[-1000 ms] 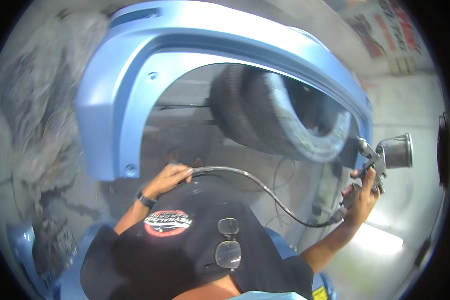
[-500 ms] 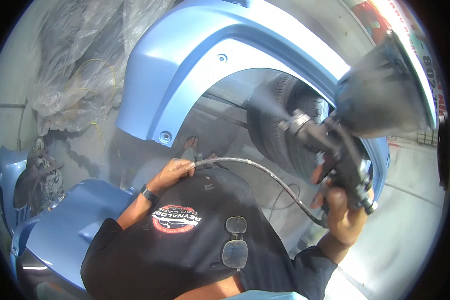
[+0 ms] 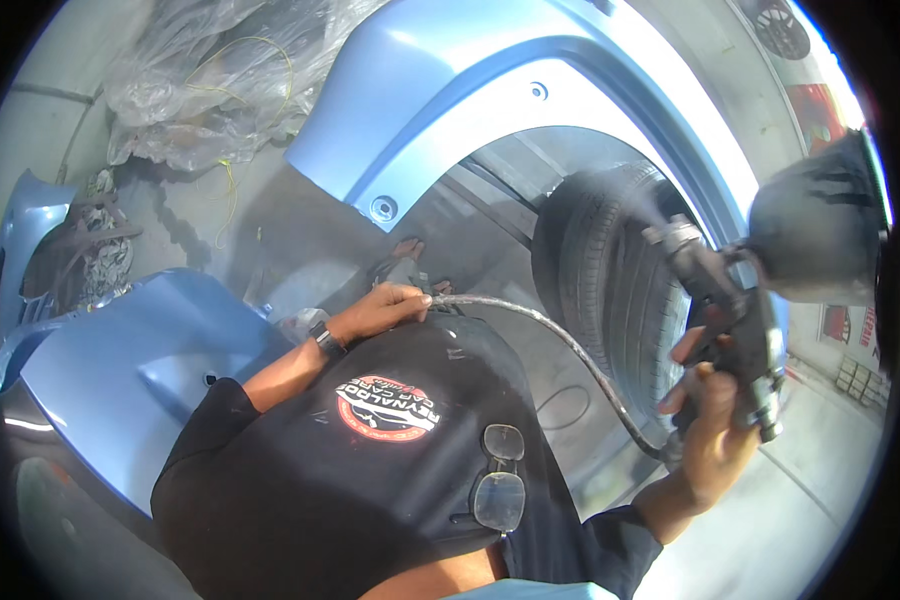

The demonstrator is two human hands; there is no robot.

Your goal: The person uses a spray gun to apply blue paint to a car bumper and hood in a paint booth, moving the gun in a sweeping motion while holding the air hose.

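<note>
In the head view, the right hand (image 3: 715, 432), at four o'clock, grasps a spray gun (image 3: 722, 288) at three; the left hand (image 3: 384, 308), just left of centre, clasps a hose (image 3: 571, 346). A blue car panel (image 3: 422, 88) arches from ten to three o'clock.

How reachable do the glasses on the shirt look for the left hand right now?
Likely yes, if it lets go first: the left hand holds the hose, but nothing visible lies between it and the glasses hanging on the black shirt.
</note>
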